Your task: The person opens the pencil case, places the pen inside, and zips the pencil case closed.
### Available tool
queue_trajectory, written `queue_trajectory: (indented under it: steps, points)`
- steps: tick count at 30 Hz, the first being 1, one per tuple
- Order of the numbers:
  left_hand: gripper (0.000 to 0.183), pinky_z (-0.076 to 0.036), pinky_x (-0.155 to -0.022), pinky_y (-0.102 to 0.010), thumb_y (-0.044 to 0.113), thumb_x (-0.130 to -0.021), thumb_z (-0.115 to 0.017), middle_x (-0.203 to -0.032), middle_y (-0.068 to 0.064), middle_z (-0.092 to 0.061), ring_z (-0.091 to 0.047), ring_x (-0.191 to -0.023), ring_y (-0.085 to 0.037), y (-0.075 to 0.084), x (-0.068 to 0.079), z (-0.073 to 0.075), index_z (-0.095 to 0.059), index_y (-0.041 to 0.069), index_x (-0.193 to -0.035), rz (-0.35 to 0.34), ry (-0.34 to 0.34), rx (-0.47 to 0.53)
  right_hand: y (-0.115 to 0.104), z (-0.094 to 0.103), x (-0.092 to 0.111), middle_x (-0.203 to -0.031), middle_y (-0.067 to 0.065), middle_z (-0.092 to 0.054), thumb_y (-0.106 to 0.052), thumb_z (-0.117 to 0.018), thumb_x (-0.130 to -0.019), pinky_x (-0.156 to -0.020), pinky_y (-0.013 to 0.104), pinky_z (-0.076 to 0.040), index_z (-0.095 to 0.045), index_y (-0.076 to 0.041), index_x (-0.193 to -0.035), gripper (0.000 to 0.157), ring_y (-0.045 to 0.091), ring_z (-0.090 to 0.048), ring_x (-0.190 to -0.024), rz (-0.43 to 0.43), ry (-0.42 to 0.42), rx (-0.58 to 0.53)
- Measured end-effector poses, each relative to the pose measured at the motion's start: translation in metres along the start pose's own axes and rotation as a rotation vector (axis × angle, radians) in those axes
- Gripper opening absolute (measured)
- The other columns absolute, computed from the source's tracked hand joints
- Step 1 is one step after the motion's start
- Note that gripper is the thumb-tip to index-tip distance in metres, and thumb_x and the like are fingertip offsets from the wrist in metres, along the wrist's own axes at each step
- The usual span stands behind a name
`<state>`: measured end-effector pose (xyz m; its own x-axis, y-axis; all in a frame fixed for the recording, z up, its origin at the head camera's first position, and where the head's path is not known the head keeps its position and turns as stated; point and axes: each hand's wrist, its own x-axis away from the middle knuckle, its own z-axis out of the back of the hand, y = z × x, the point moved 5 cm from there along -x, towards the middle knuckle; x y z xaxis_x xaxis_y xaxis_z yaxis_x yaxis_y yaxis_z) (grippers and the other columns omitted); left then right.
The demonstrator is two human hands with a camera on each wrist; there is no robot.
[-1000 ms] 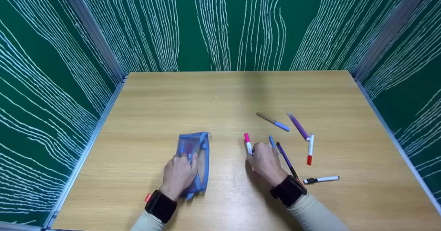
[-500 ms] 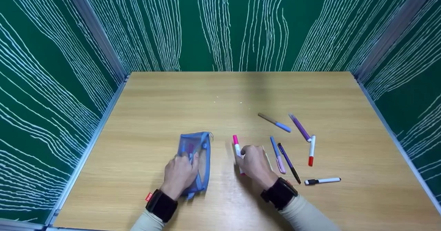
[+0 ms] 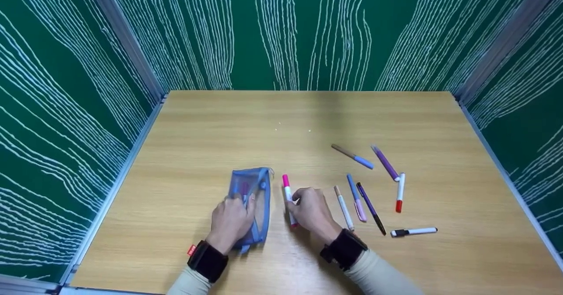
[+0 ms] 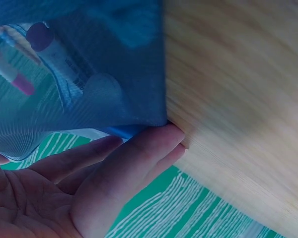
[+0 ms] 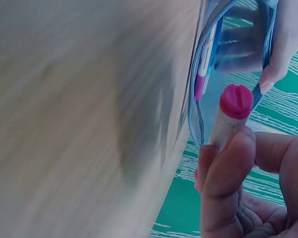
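A blue mesh pencil pouch (image 3: 266, 207) lies on the table, its opening facing right. My left hand (image 3: 232, 220) holds it by the edge of the opening, thumb on the rim and fingers behind the mesh. Inside, a marker with a magenta end (image 5: 200, 84) shows in the right wrist view. To the right of the pouch, my right hand (image 3: 311, 211) pinches a white marker (image 3: 288, 193) with a pink cap between thumb and fingers. That marker's pink end (image 5: 236, 101) points toward the pouch opening in the right wrist view. Part of its barrel is hidden by my fingers.
Right of my hands lie a tan-tipped white marker (image 3: 344, 208), a blue-and-lilac pen (image 3: 356, 197), a dark purple pen (image 3: 371, 208), a black-capped marker (image 3: 415, 231), a red-capped marker (image 3: 400, 192), a purple marker (image 3: 384, 162) and a brown-and-blue pen (image 3: 352, 156). Green patterned walls (image 3: 396, 22) enclose the table.
My right hand has moved left toward the pouch with the pink-capped marker, uncovering the tan-tipped marker and the blue-and-lilac pen. My left hand and the pouch stay nearly in place.
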<state>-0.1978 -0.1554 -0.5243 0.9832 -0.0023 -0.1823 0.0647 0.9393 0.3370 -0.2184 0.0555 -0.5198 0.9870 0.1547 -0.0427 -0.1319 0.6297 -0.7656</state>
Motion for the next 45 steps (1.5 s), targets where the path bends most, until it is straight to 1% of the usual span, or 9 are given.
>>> queue_trajectory:
  steps: [6,10,15,21,29,32,37,41,45]
  points:
    - [0.054,-0.055,-0.059,-0.048,0.044,-0.106,-0.044,-0.077,-0.022,-0.066,-0.067,-0.069,-0.035,0.005,-0.003,-0.001,-0.063,0.001,-0.08,-0.029,0.003,-0.001,-0.007,-0.004,0.0,-0.061,0.0,-0.067,-0.01,-0.079,-0.085,-0.043,0.024,-0.047,-0.076,-0.002,-0.084,0.008,0.004,-0.057,-0.048,0.058,0.057,0.043]
    - [0.054,-0.055,-0.06,-0.048,0.045,-0.106,-0.044,-0.078,-0.022,-0.066,-0.067,-0.069,-0.036,0.005,-0.005,-0.002,-0.063,0.0,-0.082,-0.032,0.004,0.0,-0.011,-0.011,-0.001,-0.063,0.001,-0.068,-0.01,-0.079,-0.086,-0.042,0.024,-0.047,-0.076,-0.002,-0.085,0.009,0.005,-0.058,-0.048,0.048,0.037,0.003]
    - [0.053,-0.055,-0.06,-0.048,0.045,-0.106,-0.044,-0.077,-0.021,-0.065,-0.067,-0.069,-0.035,0.004,-0.004,-0.002,-0.063,0.001,-0.083,-0.021,-0.002,0.001,-0.018,-0.021,-0.004,-0.066,0.0,-0.07,-0.013,-0.08,-0.086,-0.045,0.024,-0.049,-0.077,-0.003,-0.081,0.011,0.005,-0.058,-0.05,0.05,0.011,-0.021]
    - [0.053,-0.054,-0.061,-0.047,0.045,-0.107,-0.042,-0.077,-0.02,-0.065,-0.066,-0.07,-0.034,0.002,-0.003,-0.002,-0.062,0.002,-0.082,-0.013,-0.025,-0.007,-0.022,-0.034,-0.008,-0.064,-0.001,-0.068,-0.012,-0.079,-0.087,-0.042,0.026,-0.05,-0.076,-0.004,-0.08,0.011,0.006,-0.059,-0.048,0.001,-0.034,-0.093]
    - [0.055,-0.054,-0.062,-0.047,0.044,-0.106,-0.042,-0.08,-0.02,-0.064,-0.065,-0.071,-0.033,0.002,-0.002,-0.001,-0.065,-0.002,-0.087,-0.001,-0.017,-0.006,-0.024,-0.052,-0.016,-0.063,0.0,-0.068,-0.01,-0.078,-0.09,-0.042,0.028,-0.052,-0.076,-0.004,-0.08,0.012,0.007,-0.06,-0.043,-0.064,-0.088,-0.158]
    - [0.055,-0.055,-0.062,-0.048,0.044,-0.106,-0.042,-0.08,-0.021,-0.065,-0.066,-0.071,-0.034,0.001,-0.001,-0.001,-0.065,-0.001,-0.087,0.007,-0.006,-0.003,-0.025,-0.057,-0.018,-0.061,0.001,-0.066,-0.01,-0.077,-0.091,-0.041,0.028,-0.052,-0.075,-0.003,-0.079,0.014,0.008,-0.06,-0.041,-0.079,-0.103,-0.185]
    - [0.052,-0.055,-0.062,-0.05,0.044,-0.106,-0.043,-0.079,-0.021,-0.066,-0.067,-0.071,-0.036,0.0,-0.001,-0.001,-0.064,0.002,-0.084,0.011,0.013,0.001,-0.027,-0.065,-0.022,-0.057,-0.001,-0.064,-0.011,-0.078,-0.09,-0.041,0.028,-0.052,-0.072,-0.005,-0.074,0.017,0.007,-0.059,-0.041,-0.076,-0.103,-0.185]
    - [0.051,-0.054,-0.061,-0.05,0.043,-0.105,-0.044,-0.078,-0.021,-0.065,-0.067,-0.071,-0.036,-0.001,-0.001,-0.001,-0.063,0.002,-0.082,0.008,0.014,0.002,-0.028,-0.07,-0.024,-0.055,-0.001,-0.063,-0.01,-0.077,-0.091,-0.041,0.029,-0.052,-0.071,-0.008,-0.074,0.018,0.008,-0.059,-0.04,-0.102,-0.123,-0.188]
    - [0.05,-0.054,-0.06,-0.049,0.043,-0.105,-0.044,-0.077,-0.021,-0.065,-0.066,-0.069,-0.035,-0.002,-0.001,0.0,-0.062,0.003,-0.08,0.006,0.007,0.002,-0.03,-0.076,-0.026,-0.056,0.0,-0.064,-0.011,-0.077,-0.09,-0.042,0.028,-0.052,-0.071,-0.008,-0.074,0.017,0.009,-0.06,-0.041,-0.096,-0.128,-0.133]
